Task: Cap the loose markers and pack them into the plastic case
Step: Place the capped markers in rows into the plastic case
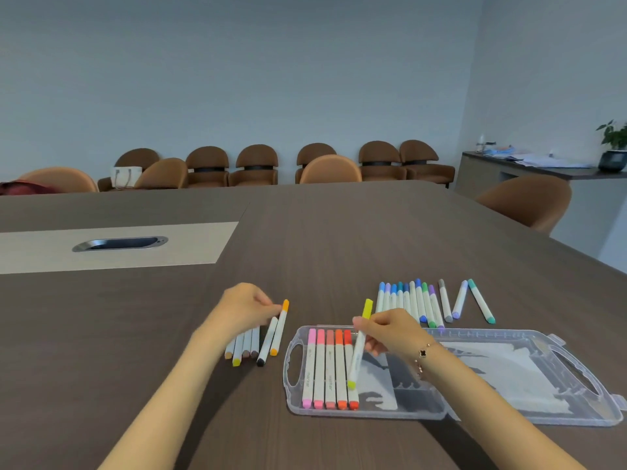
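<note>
The right hand [386, 330] is pinching a yellow-green marker [359, 347] over the open plastic case [295, 398] beside five packed markers [329, 368], while the left hand [244, 308] is fingering an orange marker [280, 329] on the table [135, 334].

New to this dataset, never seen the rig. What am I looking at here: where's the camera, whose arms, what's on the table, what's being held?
No robot here: a person works with bare hands. The single picture comes from a wide-angle camera on their head, looking forward and down.

On the brown table lies an open clear plastic case with five pink-to-red markers packed at its left end. The right hand holds a yellow-green marker tilted over the case. The left hand touches an orange marker in a small loose group beside the case. A row of blue, green and purple markers lies behind the case.
</note>
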Available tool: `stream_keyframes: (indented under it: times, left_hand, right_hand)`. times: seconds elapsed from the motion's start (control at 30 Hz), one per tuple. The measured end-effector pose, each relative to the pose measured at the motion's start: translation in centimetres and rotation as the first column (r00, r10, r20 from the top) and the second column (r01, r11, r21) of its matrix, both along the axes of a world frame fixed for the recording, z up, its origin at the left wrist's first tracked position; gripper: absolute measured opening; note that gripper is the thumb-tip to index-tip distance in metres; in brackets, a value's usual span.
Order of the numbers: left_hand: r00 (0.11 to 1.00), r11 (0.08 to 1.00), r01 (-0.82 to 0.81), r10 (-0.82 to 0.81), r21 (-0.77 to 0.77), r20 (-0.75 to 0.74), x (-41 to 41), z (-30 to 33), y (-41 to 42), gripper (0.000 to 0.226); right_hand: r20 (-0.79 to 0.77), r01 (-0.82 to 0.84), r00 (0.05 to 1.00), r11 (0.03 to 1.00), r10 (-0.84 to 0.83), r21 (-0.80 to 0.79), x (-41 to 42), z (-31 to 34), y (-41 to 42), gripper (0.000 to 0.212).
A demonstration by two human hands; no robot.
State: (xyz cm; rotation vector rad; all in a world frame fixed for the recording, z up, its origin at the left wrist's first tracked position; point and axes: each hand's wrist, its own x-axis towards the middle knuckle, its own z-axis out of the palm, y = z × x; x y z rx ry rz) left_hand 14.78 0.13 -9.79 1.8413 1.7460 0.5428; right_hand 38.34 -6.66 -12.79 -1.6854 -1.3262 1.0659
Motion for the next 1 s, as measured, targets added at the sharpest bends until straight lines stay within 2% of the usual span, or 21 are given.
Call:
stream_keyframes:
  times: [0.07,0.13,0.23,0.33,0.4,0.53,0.7,0.83,0.93,1.0]
  left_hand:
    - [0.982,0.992,-0.129,0.126,-0.012,-0.143,-2.6,-0.8,1.7,0.024]
    - [0.956,0.973,-0.220,0.199,-0.076,-0.217,-4.3,-1.8,2.7,0.022]
    - [0.947,0.950,-0.261,0.218,-0.172,-0.235,-5.1,-2.9,3.1,0.021]
    - [0.958,0.947,-0.250,0.211,-0.203,-0.194,-4.8,-3.4,3.3,0.016]
    - [0.960,0.950,-0.242,0.204,-0.196,-0.193,-4.4,-3.3,3.3,0.013]
    - [0.966,0.964,-0.217,0.189,-0.153,-0.175,-4.1,-3.1,3.4,0.009]
    - [0.956,0.962,-0.215,0.172,-0.166,-0.239,-3.3,-4.0,3.4,0.022]
    - [0.936,0.970,-0.223,0.186,-0.094,-0.298,-2.7,-4.1,3.1,0.031]
    - [0.922,0.971,-0.225,0.186,-0.077,-0.339,-2.2,-4.3,3.0,0.023]
    - [0.911,0.975,-0.216,0.180,-0.056,-0.370,-1.8,-4.6,3.0,0.026]
  right_hand:
    - [0.112,-0.016,0.993,0.998,0.022,-0.058,0.5,-0.4,0.0,0.030]
    - [0.172,-0.005,0.985,0.997,0.018,-0.076,0.6,-1.0,0.1,0.029]
    - [0.239,0.015,0.971,1.000,-0.011,-0.017,0.3,-1.8,0.3,0.032]
    - [0.300,0.020,0.953,0.999,-0.033,0.044,-0.3,-2.1,0.0,0.034]
    - [0.294,0.004,0.956,0.999,-0.017,0.047,-0.5,-2.1,-0.2,0.029]
    - [0.194,-0.104,0.974,0.993,0.114,-0.062,0.1,-1.5,-0.8,0.015]
    - [0.171,-0.131,0.975,0.989,0.140,-0.066,0.6,-2.0,-1.1,0.024]
    - [0.205,-0.144,0.967,0.989,0.149,-0.038,0.6,-2.3,-1.3,0.022]
    - [0.251,-0.165,0.953,0.986,0.168,-0.032,0.6,-2.2,-1.2,0.022]
    - [0.284,-0.168,0.944,0.985,0.169,-0.030,0.5,-2.3,-1.2,0.022]
